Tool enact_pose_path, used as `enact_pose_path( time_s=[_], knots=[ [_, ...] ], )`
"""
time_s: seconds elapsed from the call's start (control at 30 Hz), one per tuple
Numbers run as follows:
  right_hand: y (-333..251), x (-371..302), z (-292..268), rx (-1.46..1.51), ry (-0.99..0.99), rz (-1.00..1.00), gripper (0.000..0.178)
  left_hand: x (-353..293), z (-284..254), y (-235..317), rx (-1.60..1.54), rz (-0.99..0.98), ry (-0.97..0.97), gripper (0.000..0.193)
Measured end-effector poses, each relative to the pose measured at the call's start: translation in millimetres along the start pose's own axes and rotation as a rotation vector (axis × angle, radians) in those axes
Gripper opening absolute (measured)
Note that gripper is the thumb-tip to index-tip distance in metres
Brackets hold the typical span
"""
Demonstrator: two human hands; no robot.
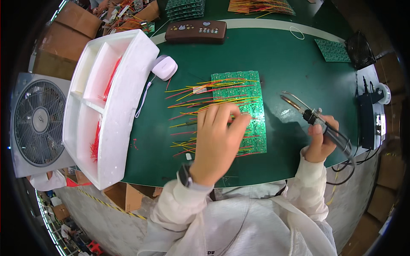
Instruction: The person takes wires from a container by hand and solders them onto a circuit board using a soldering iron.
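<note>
Our left hand (221, 138) over the green circuit-board panel (257, 110), whether pinching we cannot tell, red and yellow wires (192, 105) jutting left, our right hand (322, 141) clamped on a soldering iron (313, 117) right of the panel

Wires (200, 102) lie across the circuit board (257, 114), between divided box (118, 111) and soldering iron (314, 118).

Green table (277, 55) above grey floor (121, 230)
</note>
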State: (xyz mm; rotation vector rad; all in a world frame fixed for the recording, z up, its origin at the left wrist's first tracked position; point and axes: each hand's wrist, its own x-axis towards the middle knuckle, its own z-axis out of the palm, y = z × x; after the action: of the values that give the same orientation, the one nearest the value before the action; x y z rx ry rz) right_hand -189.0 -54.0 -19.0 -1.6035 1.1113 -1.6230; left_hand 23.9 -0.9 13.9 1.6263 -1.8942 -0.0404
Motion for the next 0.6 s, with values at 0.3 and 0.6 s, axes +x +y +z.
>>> enact_pose_path(
  time_s=[0.3, 0.6],
  knots=[
    [11, 35, 19, 0.175, -0.201, 0.045, 0.024, 38, 21, -19, 0.011, 0.094, -0.017, 0.009],
    [18, 37, 22, 0.172, -0.201, 0.068, 0.026, 47, 22, -23, 0.056, 0.092, -0.100, 0.007]
  ],
)
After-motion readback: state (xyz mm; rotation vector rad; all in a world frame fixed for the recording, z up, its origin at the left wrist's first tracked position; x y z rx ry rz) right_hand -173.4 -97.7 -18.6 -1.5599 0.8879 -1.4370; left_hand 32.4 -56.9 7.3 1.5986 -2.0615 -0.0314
